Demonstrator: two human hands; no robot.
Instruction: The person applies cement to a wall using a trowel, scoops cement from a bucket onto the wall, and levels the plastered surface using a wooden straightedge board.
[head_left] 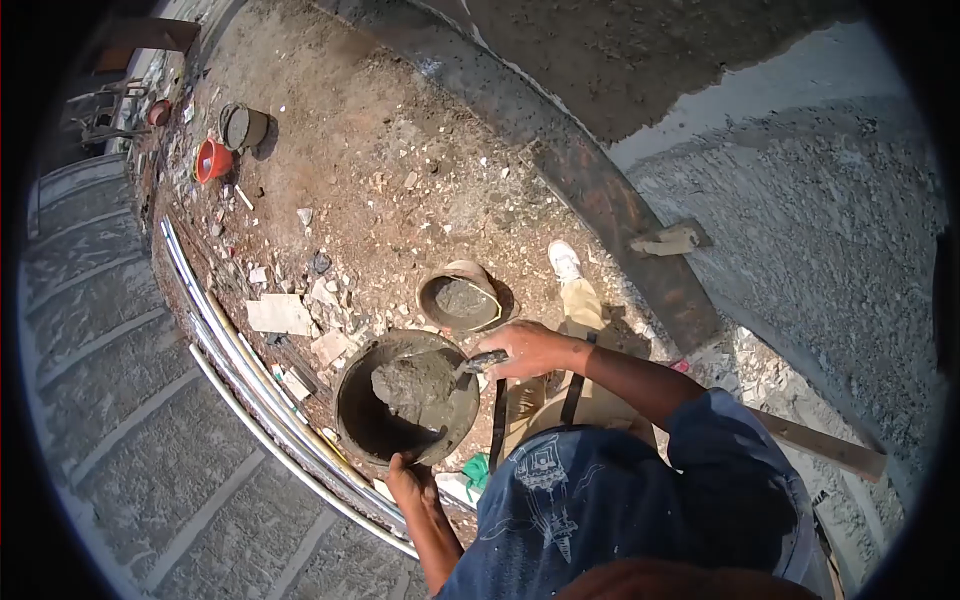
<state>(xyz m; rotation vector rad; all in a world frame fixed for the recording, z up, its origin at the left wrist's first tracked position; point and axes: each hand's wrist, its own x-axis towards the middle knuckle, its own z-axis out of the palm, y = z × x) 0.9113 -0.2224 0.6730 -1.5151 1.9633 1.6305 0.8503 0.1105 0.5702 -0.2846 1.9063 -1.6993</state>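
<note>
My right hand (530,350) is closed around the handle of a trowel (487,361). Its blade reaches into a large dark bucket (460,425) and is hidden by wet grey mortar (410,385). At the bucket's near rim, my left hand (408,484) grips the edge, fingers partly out of sight. The bucket is tilted, its mouth facing me. Just beyond it stands a smaller bucket (430,300) with grey mortar inside and a thin handle lying over its rim.
Long pipes (240,365) run along the left beside a ridged grey wall (110,380). Broken tile pieces (280,314) and rubble litter the dirt. Farther off sit a red bucket (208,163) and a dark bucket (245,128). A plastered wall (790,200) rises at right, with a wood block (665,240) near its base.
</note>
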